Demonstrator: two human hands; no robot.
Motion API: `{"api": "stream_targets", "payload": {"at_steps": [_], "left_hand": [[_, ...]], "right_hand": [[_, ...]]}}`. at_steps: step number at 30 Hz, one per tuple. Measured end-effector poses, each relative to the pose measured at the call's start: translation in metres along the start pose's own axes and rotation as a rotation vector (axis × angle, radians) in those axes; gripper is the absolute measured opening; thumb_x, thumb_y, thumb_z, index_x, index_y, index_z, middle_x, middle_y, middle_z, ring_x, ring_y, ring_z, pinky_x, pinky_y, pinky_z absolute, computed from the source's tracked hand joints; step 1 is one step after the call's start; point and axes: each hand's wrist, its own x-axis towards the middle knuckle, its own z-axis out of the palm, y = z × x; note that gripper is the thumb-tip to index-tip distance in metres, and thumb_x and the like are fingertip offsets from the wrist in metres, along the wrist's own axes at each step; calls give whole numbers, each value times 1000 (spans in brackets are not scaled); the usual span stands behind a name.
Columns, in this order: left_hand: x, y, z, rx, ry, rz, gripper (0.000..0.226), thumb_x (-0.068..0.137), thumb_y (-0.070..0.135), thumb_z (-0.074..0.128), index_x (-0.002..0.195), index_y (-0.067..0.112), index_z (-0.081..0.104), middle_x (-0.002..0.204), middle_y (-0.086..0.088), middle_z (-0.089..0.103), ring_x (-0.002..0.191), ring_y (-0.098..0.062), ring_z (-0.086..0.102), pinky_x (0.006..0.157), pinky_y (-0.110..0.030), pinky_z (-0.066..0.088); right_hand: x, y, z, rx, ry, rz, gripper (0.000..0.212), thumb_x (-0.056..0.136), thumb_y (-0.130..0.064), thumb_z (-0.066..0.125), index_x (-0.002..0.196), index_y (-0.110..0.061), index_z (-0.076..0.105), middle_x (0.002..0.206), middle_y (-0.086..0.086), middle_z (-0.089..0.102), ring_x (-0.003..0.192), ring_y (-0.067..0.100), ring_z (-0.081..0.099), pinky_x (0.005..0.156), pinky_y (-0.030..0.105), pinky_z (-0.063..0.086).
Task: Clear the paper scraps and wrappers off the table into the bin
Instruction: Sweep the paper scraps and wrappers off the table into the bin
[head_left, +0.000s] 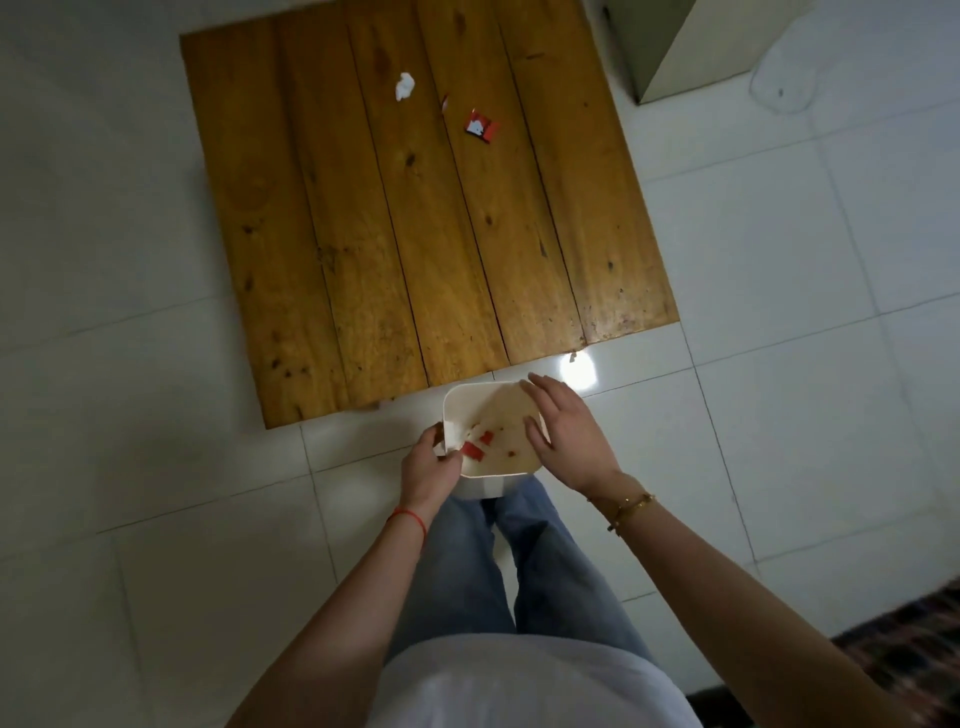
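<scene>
A low wooden table (405, 218) stands on the tiled floor. At its far end lie a crumpled white paper scrap (404, 85), a small red sliver (444, 102) and a red-and-white wrapper (481, 126). A white bin (496, 400) sits just off the table's near edge, with red and white scraps (475, 447) inside. My left hand (431, 470) grips the bin's near-left rim. Over the bin's right side hovers my right hand (566, 434), fingers spread and holding nothing.
A pale cabinet (691, 47) stands at the far right beside a white object (784, 78) on the floor. A dark patterned rug (914, 654) edges the lower right. A bright light spot (576, 370) reflects off the tiles near the bin.
</scene>
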Motion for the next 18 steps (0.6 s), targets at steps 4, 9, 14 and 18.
{"api": "stream_targets", "payload": {"at_steps": [4,9,14,18], "left_hand": [[-24,23,-18,52,-1,88,45,83,12,54,127,19,56,115,-2,65,90,-14,59,70,-24,46],[-43,53,-30,133,-41,211,45,84,11,53,128,18,56,114,1,65,85,-10,59,69,-23,44],[-55,87,-27,193,-129,287,38,85,12,54,122,18,58,109,0,66,95,-18,61,68,-24,49],[-63,118,-9,246,-200,344,40,84,12,54,124,17,57,104,3,63,84,-6,59,61,-20,47]], "right_hand": [[-27,-16,-24,50,86,125,45,99,-37,41,139,-18,42,143,4,47,130,21,43,108,26,27],[-57,-28,-53,89,214,276,41,99,-33,42,136,-16,48,139,4,52,128,21,45,108,32,35],[-81,-28,-78,137,327,391,41,98,-29,43,136,-13,48,137,7,53,126,23,46,107,35,37],[-98,-15,-98,188,406,477,40,98,-27,44,135,-12,49,136,8,54,126,23,46,106,34,36]]}}
